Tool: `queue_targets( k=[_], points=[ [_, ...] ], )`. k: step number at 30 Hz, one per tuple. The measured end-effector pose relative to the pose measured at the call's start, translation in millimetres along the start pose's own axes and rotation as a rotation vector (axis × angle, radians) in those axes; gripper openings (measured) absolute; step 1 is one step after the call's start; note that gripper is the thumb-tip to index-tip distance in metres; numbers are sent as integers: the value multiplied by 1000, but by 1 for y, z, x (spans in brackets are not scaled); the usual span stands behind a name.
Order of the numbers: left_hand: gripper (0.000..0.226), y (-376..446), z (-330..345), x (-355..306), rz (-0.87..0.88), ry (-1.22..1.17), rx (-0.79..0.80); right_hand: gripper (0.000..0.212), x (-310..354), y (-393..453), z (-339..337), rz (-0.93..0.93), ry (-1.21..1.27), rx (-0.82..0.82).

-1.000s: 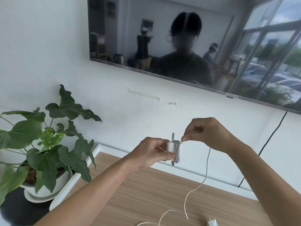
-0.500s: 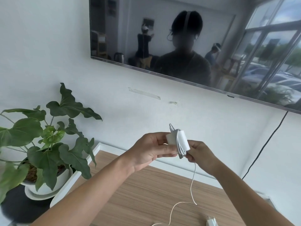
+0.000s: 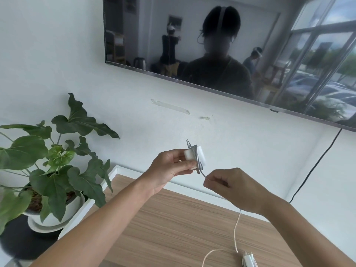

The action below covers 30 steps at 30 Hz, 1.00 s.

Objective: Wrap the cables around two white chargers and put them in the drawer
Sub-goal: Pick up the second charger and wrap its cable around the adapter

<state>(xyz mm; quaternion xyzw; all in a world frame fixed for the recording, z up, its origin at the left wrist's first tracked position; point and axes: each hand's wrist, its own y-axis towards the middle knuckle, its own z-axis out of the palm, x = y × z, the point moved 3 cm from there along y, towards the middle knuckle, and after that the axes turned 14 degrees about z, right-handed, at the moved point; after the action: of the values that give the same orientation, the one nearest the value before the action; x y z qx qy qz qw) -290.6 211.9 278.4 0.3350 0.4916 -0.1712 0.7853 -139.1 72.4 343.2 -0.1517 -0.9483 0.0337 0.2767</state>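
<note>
My left hand (image 3: 169, 168) holds a white charger (image 3: 189, 158) up in front of the wall, with several turns of white cable wound around its middle. My right hand (image 3: 229, 186) is lower and to the right, pinching the cable (image 3: 237, 230) just below the charger. The loose cable hangs from that hand down to the wooden top (image 3: 173, 228) and curls there. A second white charger (image 3: 248, 260) with cable lies on the wood at the bottom edge, partly cut off. No drawer is in view.
A leafy plant in a white pot (image 3: 50, 214) stands at the left on a dark round stand. A wall-mounted TV (image 3: 231, 45) hangs above, and its black cord (image 3: 316, 164) runs down the wall at the right. The wooden top has a white rim (image 3: 115, 168).
My right hand came over the charger, down under it, then out to the lower right, laying another turn of cable. The hanging cable is shorter. My left hand tilted the charger slightly.
</note>
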Motion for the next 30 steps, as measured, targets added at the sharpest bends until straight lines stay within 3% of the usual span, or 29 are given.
queue_targets(
  k=[6, 12, 15, 22, 26, 30],
  points=[
    [26, 5, 5, -5, 2, 248, 115, 19, 10, -17, -17, -45, -357, -96],
    [24, 9, 10, -3, 10, 487, 247, 16, 16, -20, -27, 9, -440, -41],
    [23, 12, 9, -2, 14, 622, 310, 15, 19, -12, -35, -43, -430, -92],
    [18, 8, 13, -6, -38, 744, 496, 4, 28, 7, -45, -226, -280, -178],
    [21, 3, 15, -13, -55, 692, 570, 11, 17, 22, -47, -102, 58, -12],
    [26, -5, 19, -23, -55, 515, 613, 31, -2, 39, -49, 21, 325, 59]
  ],
)
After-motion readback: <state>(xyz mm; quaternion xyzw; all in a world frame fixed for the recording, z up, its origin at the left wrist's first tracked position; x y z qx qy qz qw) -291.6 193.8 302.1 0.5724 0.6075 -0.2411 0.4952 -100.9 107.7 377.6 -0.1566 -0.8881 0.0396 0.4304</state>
